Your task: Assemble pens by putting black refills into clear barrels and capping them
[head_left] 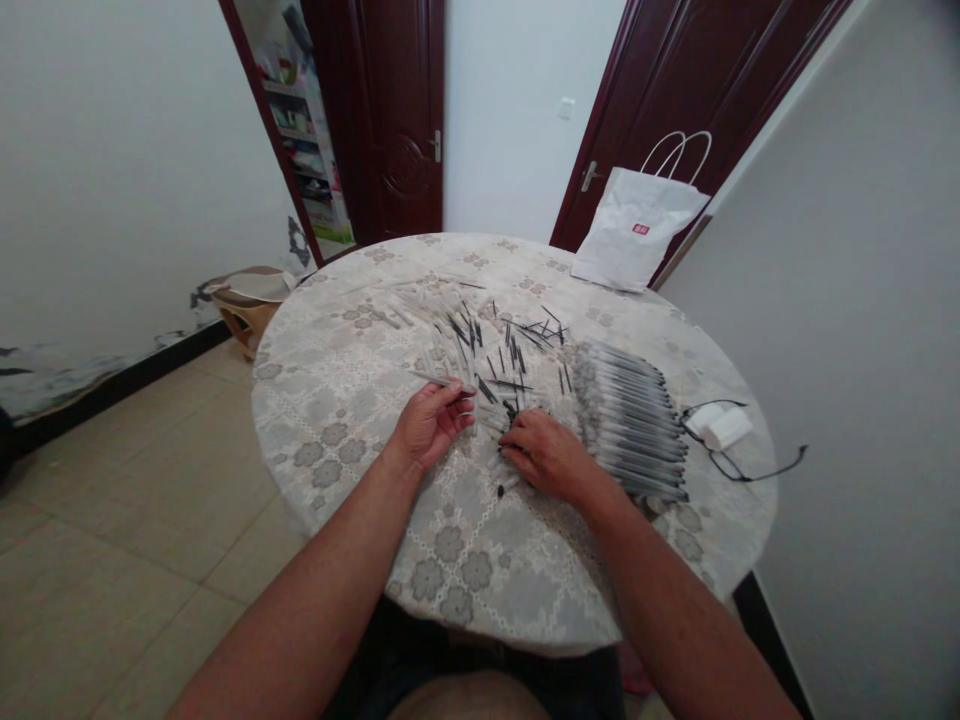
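Observation:
My left hand (433, 425) pinches a slim, pale pen barrel (429, 377) between thumb and fingers, its thin end pointing left. To the right, my right hand (546, 450) reaches down with bent fingers among small dark pen parts (511, 410); what its fingertips grip, if anything, is hidden. Loose black pen pieces (517, 352) and clear barrels (409, 305) lie scattered just beyond both hands. Beside my right hand, a neat stack of pens (637, 420) lies in rows, dark ends facing right. A small black piece (501, 491) rests below my right fingers.
The round table wears a flowered cloth (450, 560). Eyeglasses (739, 475) and a white folded or rolled item (727, 427) lie at the right. A white paper bag (641, 230) stands at the back right edge. A stool (247, 310) is left of the table.

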`<state>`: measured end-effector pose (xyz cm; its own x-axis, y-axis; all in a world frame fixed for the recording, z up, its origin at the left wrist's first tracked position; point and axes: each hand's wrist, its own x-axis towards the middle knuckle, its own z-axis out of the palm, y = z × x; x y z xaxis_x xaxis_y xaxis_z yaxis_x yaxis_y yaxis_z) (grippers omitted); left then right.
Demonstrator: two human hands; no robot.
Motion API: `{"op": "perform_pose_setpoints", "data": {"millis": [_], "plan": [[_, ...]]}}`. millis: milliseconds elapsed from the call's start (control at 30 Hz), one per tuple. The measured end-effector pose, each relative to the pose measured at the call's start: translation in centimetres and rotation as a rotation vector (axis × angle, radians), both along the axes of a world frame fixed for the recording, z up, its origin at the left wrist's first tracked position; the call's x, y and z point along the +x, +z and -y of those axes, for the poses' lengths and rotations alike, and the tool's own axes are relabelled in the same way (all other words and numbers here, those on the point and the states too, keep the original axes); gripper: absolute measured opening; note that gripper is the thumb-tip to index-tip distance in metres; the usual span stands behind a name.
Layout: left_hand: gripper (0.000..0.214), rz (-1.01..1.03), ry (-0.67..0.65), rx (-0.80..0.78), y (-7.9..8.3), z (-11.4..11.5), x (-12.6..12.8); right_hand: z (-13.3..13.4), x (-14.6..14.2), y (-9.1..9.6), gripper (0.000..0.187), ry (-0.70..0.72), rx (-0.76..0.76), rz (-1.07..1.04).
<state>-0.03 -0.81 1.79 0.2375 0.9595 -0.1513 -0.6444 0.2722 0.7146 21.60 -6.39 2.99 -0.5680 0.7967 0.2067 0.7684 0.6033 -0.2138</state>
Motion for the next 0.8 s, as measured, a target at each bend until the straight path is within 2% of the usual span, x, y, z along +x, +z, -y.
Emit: {"op": "perform_pose_setpoints", "data": {"millis": [100, 200, 300, 400, 633, 733, 800], "plan": [[0.023, -0.004, -0.015, 0.020, 0.0, 0.0, 0.0, 0.4, -0.9, 0.3, 0.017, 0.009, -0.006, 0.021], [0.025, -0.004, -0.025, 0.033, 0.0, 0.1, 0.0, 0.8, -0.9, 1.0, 0.016, 0.030, 0.000, -0.047], [0.026, -0.005, -0.026, 0.036, 0.1, 0.2, 0.0, 1.3, -0.3, 2.0, 0.016, 0.138, -0.078, -0.115], [0.027, -0.008, -0.023, 0.034, 0.2, 0.2, 0.1, 1.9, 0.1, 2.5, 0.016, 0.196, -0.154, -0.076], [0.026, -0.018, -0.021, 0.027, 0.4, 0.3, 0.1, 2.3, -0.6, 2.2, 0.005, 0.224, -0.154, 0.044], [0.027, -0.025, -0.025, 0.034, 0.4, 0.4, 0.1, 1.7, -0.5, 1.8, 0.008, 0.203, -0.131, -0.055], [0.028, -0.032, -0.043, 0.036, 0.5, 0.5, 0.2, 1.0, -0.2, 1.4, 0.010, 0.124, -0.096, -0.194]]}}
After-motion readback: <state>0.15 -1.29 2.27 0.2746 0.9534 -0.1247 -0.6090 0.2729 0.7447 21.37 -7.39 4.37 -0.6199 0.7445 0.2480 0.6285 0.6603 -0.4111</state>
